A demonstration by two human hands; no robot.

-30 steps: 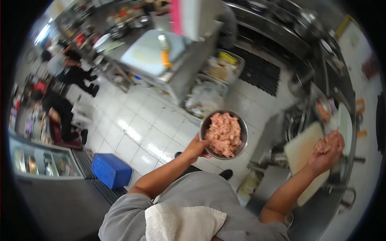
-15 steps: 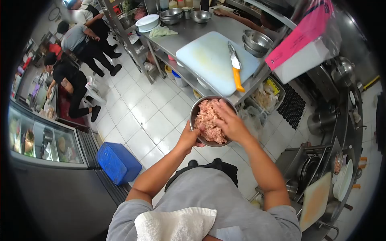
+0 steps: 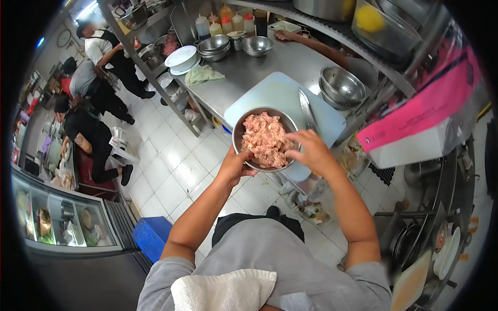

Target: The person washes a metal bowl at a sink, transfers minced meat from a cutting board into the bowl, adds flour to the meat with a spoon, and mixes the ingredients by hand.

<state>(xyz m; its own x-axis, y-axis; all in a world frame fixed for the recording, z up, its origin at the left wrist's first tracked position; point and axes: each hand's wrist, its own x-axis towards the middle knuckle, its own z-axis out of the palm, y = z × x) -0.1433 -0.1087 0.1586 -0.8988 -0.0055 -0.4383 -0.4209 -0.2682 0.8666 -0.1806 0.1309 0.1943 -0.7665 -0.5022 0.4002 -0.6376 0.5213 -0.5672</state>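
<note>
A round metal bowl of raw, pinkish chopped meat is held up in front of me, over the near part of a white cutting board. My left hand grips its lower left side, with the thumb over the rim. At the bowl's right edge is my right hand, fingers apart and slightly bent, its fingertips close to the meat; I cannot tell whether they touch it. Behind the bowl, a knife lies on the board, its handle hidden by my right hand.
The steel table carries stacked metal bowls, white plates, a pale green cloth and squeeze bottles. A pink-and-white package hangs at right. Several people stand at left; another person's arm rests across the table's back.
The view has moved closer to the table, and the bowl now overlaps the cutting board. My right hand has drawn back from on top of the meat to the bowl's right edge.
</note>
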